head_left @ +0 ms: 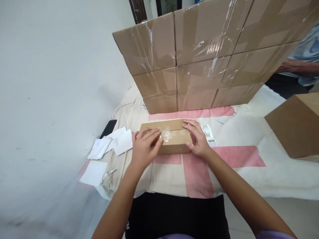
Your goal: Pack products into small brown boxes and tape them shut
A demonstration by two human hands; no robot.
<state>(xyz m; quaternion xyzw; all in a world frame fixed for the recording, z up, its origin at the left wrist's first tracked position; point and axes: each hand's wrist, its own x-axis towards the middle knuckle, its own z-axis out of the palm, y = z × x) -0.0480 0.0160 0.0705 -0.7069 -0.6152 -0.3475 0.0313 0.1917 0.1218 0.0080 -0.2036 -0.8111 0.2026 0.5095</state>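
Observation:
A small closed cardboard box (174,148) lies flat on the cloth-covered table in front of me, with a strip of clear tape (167,135) across the middle of its top seam. My left hand (147,144) is closed over the box's left end, fingers on the top and thumb toward the front. At the opposite end my right hand (196,136) grips the corner, its fingers along the top and its thumb on the front edge. Just behind my right hand sits a white plastic object (209,137), partly hidden, perhaps a tape dispenser.
A stack of taped cardboard boxes (159,79) rises behind the work area. White papers (93,173), scissors (108,174) and a black flat object (109,128) lie left, near the wall. Another carton (294,127) stands right; a person's arm (299,67) shows beyond.

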